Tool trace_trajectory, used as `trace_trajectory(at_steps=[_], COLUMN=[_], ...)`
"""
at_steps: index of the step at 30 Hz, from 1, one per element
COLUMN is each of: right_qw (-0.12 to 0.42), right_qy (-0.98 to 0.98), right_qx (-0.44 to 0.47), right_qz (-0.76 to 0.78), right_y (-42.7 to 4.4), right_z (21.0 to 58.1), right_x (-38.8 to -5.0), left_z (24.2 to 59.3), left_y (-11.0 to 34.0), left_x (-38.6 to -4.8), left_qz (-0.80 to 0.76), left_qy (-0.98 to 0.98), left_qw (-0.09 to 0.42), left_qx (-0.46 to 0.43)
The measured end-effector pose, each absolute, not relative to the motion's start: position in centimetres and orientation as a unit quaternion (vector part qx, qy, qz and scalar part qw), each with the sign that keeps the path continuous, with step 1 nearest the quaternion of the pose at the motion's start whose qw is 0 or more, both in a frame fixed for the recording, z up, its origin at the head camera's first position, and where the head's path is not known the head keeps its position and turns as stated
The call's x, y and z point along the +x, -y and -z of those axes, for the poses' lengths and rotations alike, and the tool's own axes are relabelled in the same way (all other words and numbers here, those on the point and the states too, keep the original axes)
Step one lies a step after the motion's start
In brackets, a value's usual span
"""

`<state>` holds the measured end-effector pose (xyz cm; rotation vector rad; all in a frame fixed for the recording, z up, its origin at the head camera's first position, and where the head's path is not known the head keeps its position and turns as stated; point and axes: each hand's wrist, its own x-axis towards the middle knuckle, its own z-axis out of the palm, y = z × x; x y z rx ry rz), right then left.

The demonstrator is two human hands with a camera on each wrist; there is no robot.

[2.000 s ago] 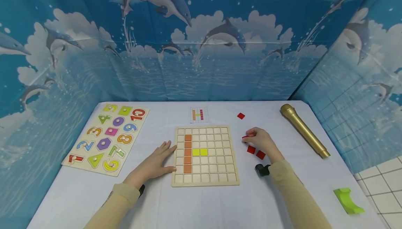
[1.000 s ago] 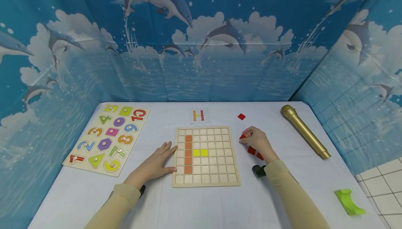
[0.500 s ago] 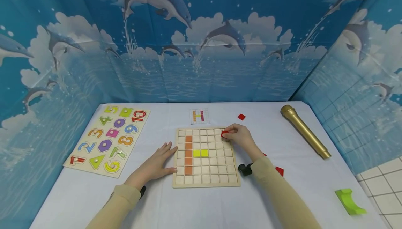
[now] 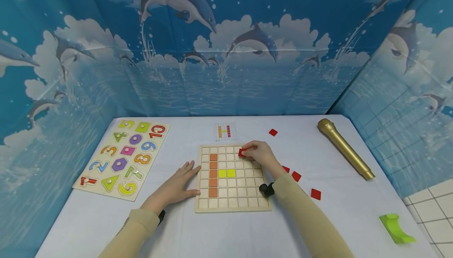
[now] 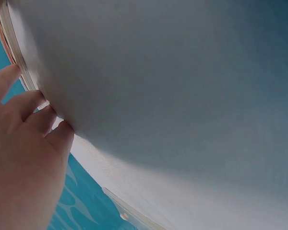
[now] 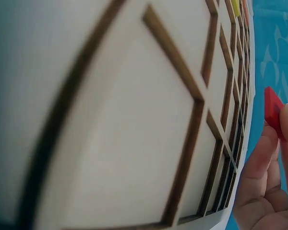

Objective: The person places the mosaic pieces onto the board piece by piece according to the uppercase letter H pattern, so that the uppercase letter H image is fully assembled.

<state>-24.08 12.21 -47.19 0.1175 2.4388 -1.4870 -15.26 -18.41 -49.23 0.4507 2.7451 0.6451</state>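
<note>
My right hand (image 4: 261, 153) pinches a red square tile (image 6: 272, 108) between thumb and fingers, over the far right part of the wooden grid board (image 4: 233, 203). My left hand (image 4: 175, 185) lies with fingers spread, its fingertips and thumb touching the board's left edge; in the left wrist view the fingers (image 5: 62, 136) rest on the white cloth. On the board, a column of several orange tiles (image 4: 213, 173) fills one line of cells. Two yellow tiles (image 4: 226, 173) sit side by side to the right of that column.
Loose red tiles (image 4: 316, 194) lie right of the board, one (image 4: 273, 132) farther back. A small pattern card (image 4: 225, 131) lies behind the board. At left is a number puzzle (image 4: 122, 159); at right, a gold microphone (image 4: 345, 148) and a green curved block (image 4: 396, 228).
My right hand has picked up a red tile from the table and carried it left over the board's far right part. My left hand has stayed at the board's edge.
</note>
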Motion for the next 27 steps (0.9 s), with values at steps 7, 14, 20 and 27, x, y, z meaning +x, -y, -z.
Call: trace_trajectory(at_steps=[7, 14, 20, 27], right_qw=[0.138, 0.125, 0.117, 0.107], right_qy=[-0.854, -0.883, -0.897, -0.908], right_qx=[0.035, 0.022, 0.012, 0.007], right_qz=[0.501, 0.453, 0.426, 0.406], right_y=[-11.8, -11.1, -10.6, -10.0], right_z=[47.1, 47.4, 47.2, 47.2], right_x=[-24.2, -24.4, -24.1, -24.2], left_z=[49.3, 49.5, 49.4, 49.2], left_y=[18.5, 18.5, 18.4, 18.5], left_x=[-15.2, -15.3, -15.2, -15.2], left_qz=[-0.226, -0.226, -0.226, -0.225], left_qy=[-0.951, -0.951, -0.95, -0.951], left_qw=[0.14, 0.141, 0.14, 0.144], left_qx=[0.158, 0.159, 0.161, 0.157])
